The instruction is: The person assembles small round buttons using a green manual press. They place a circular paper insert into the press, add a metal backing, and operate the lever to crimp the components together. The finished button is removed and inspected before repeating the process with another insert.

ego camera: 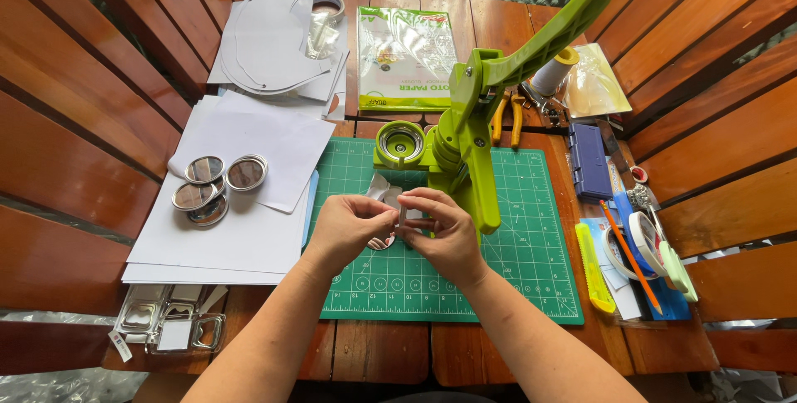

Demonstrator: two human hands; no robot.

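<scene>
My left hand (pixel 349 224) and my right hand (pixel 444 233) meet over the green cutting mat (pixel 531 262). Together they pinch a small round metal disc (pixel 383 243) with a clear film piece (pixel 383 190) sticking up behind the fingers. Just beyond the hands stands a lime green lever press (pixel 473 121) with its round die (pixel 400 142) on the left side and its handle raised to the upper right.
Several round mirror discs (pixel 212 187) lie on white paper sheets (pixel 249 229) at left. Metal rectangular frames (pixel 170 324) sit at the near left. A photo paper pack (pixel 407 58) lies behind. Pliers (pixel 508 117), a blue case (pixel 588 161), tape, pencil and yellow cutter (pixel 595 270) crowd the right.
</scene>
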